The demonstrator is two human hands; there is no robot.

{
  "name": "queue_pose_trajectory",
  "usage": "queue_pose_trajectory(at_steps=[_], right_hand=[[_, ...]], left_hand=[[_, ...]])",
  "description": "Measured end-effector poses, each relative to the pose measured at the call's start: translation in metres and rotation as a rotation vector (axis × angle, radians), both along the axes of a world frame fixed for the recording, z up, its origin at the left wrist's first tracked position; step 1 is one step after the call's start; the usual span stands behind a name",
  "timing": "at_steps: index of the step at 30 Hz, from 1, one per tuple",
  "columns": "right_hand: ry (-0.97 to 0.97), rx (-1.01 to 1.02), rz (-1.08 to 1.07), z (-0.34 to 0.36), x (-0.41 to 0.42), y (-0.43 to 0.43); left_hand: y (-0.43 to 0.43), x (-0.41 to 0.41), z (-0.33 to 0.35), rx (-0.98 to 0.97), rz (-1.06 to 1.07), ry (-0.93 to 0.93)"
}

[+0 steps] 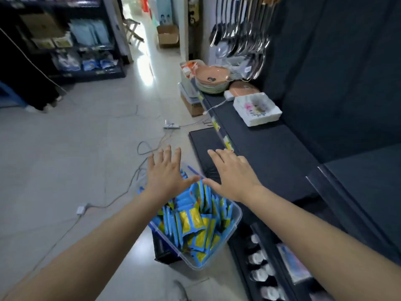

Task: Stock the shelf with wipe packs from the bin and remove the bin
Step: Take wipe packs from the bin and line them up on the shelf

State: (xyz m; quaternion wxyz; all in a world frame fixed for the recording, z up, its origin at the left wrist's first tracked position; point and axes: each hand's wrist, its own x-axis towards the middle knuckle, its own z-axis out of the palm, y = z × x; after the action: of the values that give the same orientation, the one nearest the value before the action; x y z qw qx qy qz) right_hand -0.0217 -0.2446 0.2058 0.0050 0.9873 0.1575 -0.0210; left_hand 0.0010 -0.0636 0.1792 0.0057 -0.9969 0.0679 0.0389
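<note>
— Where are the wipe packs?

— All in the clear bin (237,216): a heap of blue and yellow wipe packs (195,220), many standing on edge. The bin sits on a dark box (162,248) on the floor (65,148), just beside the dark shelf (271,148).

— And the hands?

— Both are stretched out above the far end of the bin. The left hand (165,179) has its fingers straight and spread, and so does the right hand (234,177), palm down. Neither grip closes on anything, and the thumbs nearly meet over the packs.

— What is on the shelf?

— A white box (257,109), a stack of plates (212,80) further along, and ladles (238,40) hanging above. Cables (143,148) trail over the floor.
</note>
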Motion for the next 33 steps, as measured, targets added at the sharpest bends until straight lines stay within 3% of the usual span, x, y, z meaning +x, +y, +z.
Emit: queue_pose_trajectory(at_steps=[8,13,17,24,27,29,33], right_hand=[[0.221,-0.038,0.058,-0.133,0.034,0.048],[0.327,-0.024,0.087,-0.197,0.045,0.043],[0.376,-0.018,0.111,-0.237,0.049,0.031],[0.267,0.221,0.229,-0.264,0.077,0.030],[0.355,0.312,0.298,-0.268,0.088,0.061],[0.518,0.243,0.316,-0.274,0.096,0.083],[0.685,-0.153,0.383,-0.293,0.106,0.117]], left_hand=[[0.069,-0.020,-0.130,0.013,0.187,0.187],[0.064,-0.035,-0.192,0.061,0.202,0.262],[0.042,-0.045,-0.226,-0.006,0.254,0.276],[0.019,-0.048,-0.258,-0.122,0.373,0.113],[0.021,-0.052,-0.263,-0.161,0.456,0.064],[0.024,-0.055,-0.265,-0.176,0.462,0.053],[0.027,-0.061,-0.264,-0.165,0.458,0.031]])
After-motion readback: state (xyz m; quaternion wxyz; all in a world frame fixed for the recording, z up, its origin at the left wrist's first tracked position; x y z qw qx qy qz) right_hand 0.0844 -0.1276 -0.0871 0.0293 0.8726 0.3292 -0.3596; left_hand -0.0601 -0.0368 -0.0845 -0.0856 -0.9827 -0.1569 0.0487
